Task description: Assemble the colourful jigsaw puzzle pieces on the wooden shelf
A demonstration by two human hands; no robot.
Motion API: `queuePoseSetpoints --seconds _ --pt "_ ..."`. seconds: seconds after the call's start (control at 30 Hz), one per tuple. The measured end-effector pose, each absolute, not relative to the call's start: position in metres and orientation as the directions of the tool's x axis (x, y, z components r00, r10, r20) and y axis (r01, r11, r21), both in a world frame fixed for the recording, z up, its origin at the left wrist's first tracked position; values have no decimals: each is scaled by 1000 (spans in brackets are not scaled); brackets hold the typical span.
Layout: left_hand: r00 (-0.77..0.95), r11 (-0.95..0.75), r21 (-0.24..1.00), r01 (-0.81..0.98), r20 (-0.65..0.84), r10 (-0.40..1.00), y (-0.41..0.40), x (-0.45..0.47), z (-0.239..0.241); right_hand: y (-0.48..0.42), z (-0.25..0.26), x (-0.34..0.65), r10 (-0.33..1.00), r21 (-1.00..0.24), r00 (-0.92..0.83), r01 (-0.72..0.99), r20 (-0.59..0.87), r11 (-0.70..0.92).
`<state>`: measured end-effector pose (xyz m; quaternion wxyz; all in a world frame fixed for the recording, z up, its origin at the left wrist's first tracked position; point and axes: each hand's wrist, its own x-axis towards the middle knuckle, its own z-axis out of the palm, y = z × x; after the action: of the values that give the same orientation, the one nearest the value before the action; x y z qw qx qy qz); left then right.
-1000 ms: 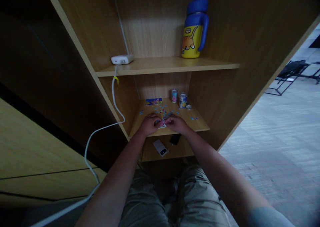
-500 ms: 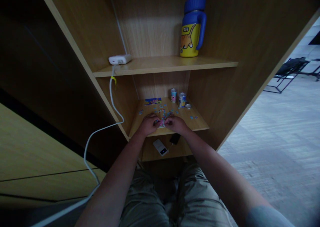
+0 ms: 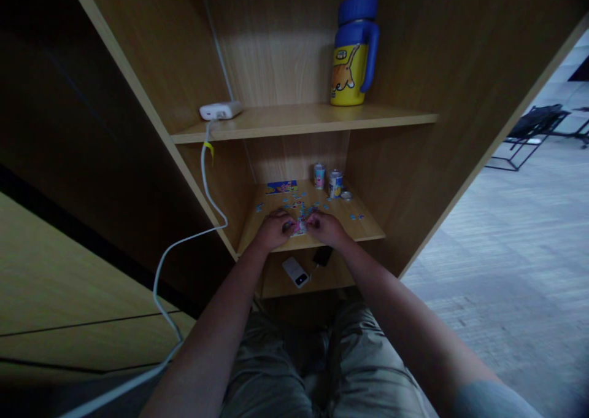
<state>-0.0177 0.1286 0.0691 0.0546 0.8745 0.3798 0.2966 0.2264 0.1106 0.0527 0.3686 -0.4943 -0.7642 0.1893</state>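
My left hand [image 3: 273, 229] and my right hand [image 3: 324, 227] rest side by side on a wooden shelf [image 3: 363, 231], fingers curled in a pinch over a small pink patch of joined puzzle pieces [image 3: 300, 226]. Several loose blue puzzle pieces [image 3: 299, 204] are scattered on the shelf just beyond my fingers, with a few more pieces [image 3: 355, 216] to the right. What exactly each hand pinches is too small to make out. A colourful picture card [image 3: 282, 186] lies at the back left of the shelf.
Two small cans [image 3: 327, 180] and a lid [image 3: 346, 195] stand at the shelf's back. On the shelf above sit a blue-and-yellow jug [image 3: 351, 53] and a white charger [image 3: 219, 110] with a cable [image 3: 202, 178] hanging left. A white power bank [image 3: 296, 271] and dark device [image 3: 322, 255] lie below.
Both hands stay together over the pink pieces with only slight finger movement. The view has shifted a little.
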Motion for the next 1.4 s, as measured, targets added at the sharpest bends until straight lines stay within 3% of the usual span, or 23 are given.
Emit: queuePoseSetpoints --seconds 0.13,0.43,0.5,0.6,0.67,0.73,1.03,1.4 --pt "540 -718 327 615 490 685 129 -18 69 113 53 231 902 -761 -126 496 413 418" --pt "482 -638 308 705 451 751 121 -15 78 110 58 232 923 -783 -100 501 371 369" --pt "366 -527 291 798 460 809 118 -15 80 109 58 232 924 -784 -98 501 370 367" --pt "43 -207 311 928 462 886 117 -20 82 109 58 233 922 -786 -102 493 374 373" --pt "-165 17 348 937 400 902 121 -26 83 109 58 233 919 -786 -104 488 380 380" --pt "-245 120 369 922 315 917 126 -32 84 109 57 233 915 -785 -102 483 390 388" --pt "-204 145 272 951 204 957 130 -30 89 113 51 234 904 -788 -110 454 414 416" --pt "-187 118 276 954 236 954 126 -26 86 108 49 230 875 -699 -162 543 457 465"
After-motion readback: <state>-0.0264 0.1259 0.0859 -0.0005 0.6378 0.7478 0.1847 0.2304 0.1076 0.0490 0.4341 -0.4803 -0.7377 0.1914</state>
